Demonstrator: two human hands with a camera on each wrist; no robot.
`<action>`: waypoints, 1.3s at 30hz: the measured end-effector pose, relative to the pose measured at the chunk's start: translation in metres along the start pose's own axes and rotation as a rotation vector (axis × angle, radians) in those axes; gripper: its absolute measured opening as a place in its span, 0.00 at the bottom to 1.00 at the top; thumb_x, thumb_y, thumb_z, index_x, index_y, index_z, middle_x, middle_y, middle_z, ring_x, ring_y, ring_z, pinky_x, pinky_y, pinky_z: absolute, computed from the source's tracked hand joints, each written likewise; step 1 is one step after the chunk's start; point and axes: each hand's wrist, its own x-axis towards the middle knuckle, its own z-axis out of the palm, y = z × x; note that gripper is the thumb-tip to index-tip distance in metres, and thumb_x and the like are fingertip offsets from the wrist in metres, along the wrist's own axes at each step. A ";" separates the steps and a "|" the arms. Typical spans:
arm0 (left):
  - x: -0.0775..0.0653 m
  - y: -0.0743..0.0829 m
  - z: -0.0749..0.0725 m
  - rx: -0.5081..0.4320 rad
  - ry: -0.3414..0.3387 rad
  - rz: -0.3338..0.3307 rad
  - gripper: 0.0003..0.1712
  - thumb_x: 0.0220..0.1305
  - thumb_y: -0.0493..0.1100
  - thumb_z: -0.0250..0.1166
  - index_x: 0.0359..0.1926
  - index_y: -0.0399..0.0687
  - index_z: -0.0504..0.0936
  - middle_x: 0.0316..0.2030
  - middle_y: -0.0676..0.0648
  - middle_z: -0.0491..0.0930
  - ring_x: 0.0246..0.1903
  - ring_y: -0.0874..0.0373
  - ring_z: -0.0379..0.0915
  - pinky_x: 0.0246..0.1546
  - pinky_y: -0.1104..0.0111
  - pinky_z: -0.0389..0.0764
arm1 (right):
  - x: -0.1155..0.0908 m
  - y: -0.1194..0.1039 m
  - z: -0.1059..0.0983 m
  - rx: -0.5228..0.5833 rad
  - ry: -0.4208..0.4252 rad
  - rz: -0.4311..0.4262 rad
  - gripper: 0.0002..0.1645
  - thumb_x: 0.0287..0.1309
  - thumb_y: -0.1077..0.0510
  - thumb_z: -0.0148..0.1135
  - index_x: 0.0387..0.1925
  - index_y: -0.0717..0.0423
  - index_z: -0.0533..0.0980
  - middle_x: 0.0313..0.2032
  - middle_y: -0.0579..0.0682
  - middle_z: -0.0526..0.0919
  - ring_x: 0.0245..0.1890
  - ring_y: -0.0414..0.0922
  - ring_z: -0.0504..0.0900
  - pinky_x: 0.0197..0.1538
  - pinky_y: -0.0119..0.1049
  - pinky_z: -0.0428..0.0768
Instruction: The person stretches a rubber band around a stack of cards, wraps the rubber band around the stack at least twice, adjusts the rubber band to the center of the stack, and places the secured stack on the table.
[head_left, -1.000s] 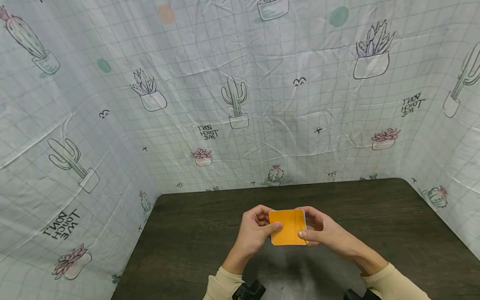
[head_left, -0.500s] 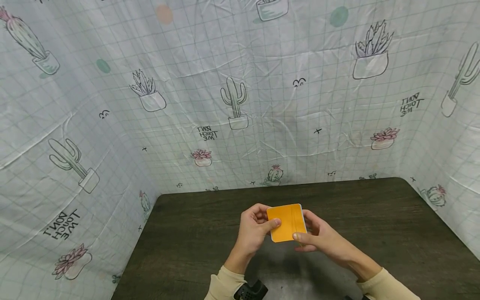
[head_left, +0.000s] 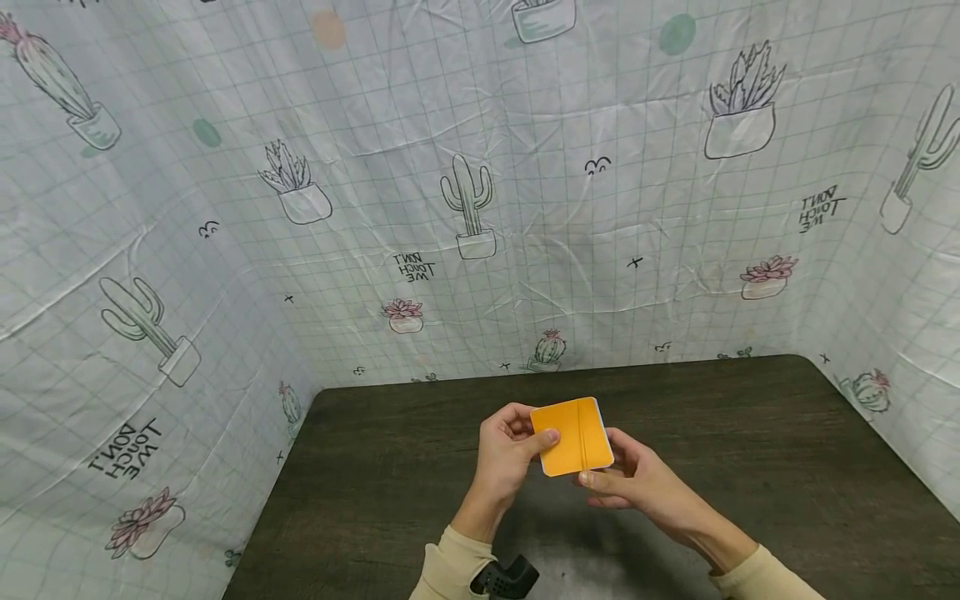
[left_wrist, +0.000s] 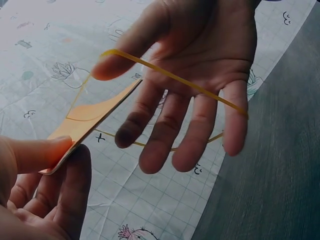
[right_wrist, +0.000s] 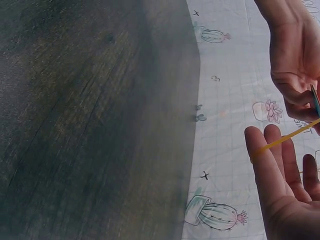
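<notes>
Pinching card (head_left: 568, 437) in left hand (head_left: 506, 454), low in the head frame, likely for steadiness, and holding band (left_wrist: 175, 78) taut round wide-spread fingers of right hand (left_wrist: 200, 60), probably against slack

The left grip (head_left: 501, 458) pinches an orange square card (head_left: 561, 419) over a dark table (head_left: 360, 492), the right grip (head_left: 637, 479) beside it.

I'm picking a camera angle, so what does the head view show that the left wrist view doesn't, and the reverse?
Only the head view: the black device by the left sleeve, and the whole orange face of the card.

Only the left wrist view: the open palm of the right hand, the band stretched before it from thumb to little finger.

Both: the left hand holding the card, the table, the cloth.
</notes>
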 end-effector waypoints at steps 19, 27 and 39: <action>0.009 0.000 0.002 -0.040 0.088 -0.011 0.13 0.55 0.26 0.73 0.41 0.27 0.80 0.32 0.40 0.85 0.26 0.58 0.81 0.24 0.73 0.79 | -0.002 0.020 0.001 -0.011 -0.041 0.008 0.27 0.70 0.59 0.61 0.62 0.74 0.69 0.54 0.61 0.81 0.51 0.51 0.84 0.51 0.49 0.83; 0.012 -0.001 0.003 -0.044 0.112 -0.044 0.12 0.56 0.26 0.73 0.42 0.31 0.82 0.31 0.44 0.84 0.27 0.58 0.81 0.24 0.72 0.78 | -0.003 0.026 0.005 -0.043 -0.106 -0.055 0.19 0.71 0.61 0.59 0.56 0.72 0.76 0.52 0.61 0.84 0.48 0.48 0.86 0.48 0.45 0.84; 0.016 -0.004 0.004 -0.034 0.122 -0.062 0.11 0.56 0.27 0.73 0.41 0.34 0.83 0.32 0.43 0.86 0.28 0.56 0.82 0.24 0.71 0.78 | -0.004 0.032 0.016 -0.308 -0.132 -0.264 0.15 0.71 0.59 0.59 0.53 0.60 0.83 0.50 0.58 0.86 0.46 0.42 0.85 0.45 0.41 0.85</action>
